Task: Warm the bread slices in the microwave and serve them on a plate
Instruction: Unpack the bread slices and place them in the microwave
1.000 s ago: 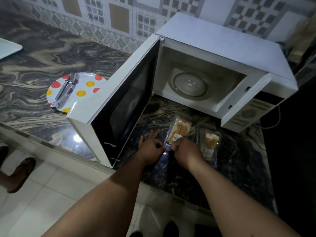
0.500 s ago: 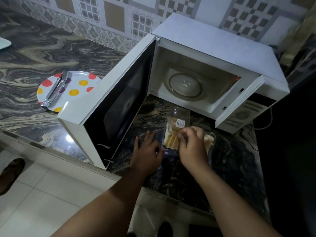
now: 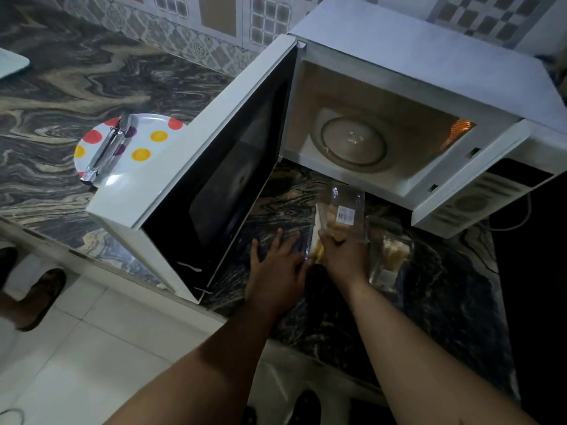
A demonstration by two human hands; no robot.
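A white microwave (image 3: 423, 72) stands on the marble counter with its door (image 3: 214, 167) swung wide open to the left; the glass turntable (image 3: 352, 142) inside is bare. In front of it lies a clear plastic bread pack (image 3: 340, 216) with a barcode label, its lid raised. My right hand (image 3: 343, 256) grips bread slices at the pack's near end. My left hand (image 3: 276, 271) rests flat beside the pack's left edge, fingers spread. A second bread pack (image 3: 389, 259) lies just to the right. A white plate with red and yellow dots (image 3: 144, 148) sits left of the door.
Metal tongs (image 3: 106, 151) lie across the dotted plate. A white cable (image 3: 518, 222) runs off the microwave's right side. A person's sandalled foot (image 3: 40, 299) stands on the tiled floor at the left. The counter edge runs diagonally below my hands.
The pack's lid has come up and open. My right hand moved from the pack's sealed end onto the bread inside. My left hand shifted flat beside the pack.
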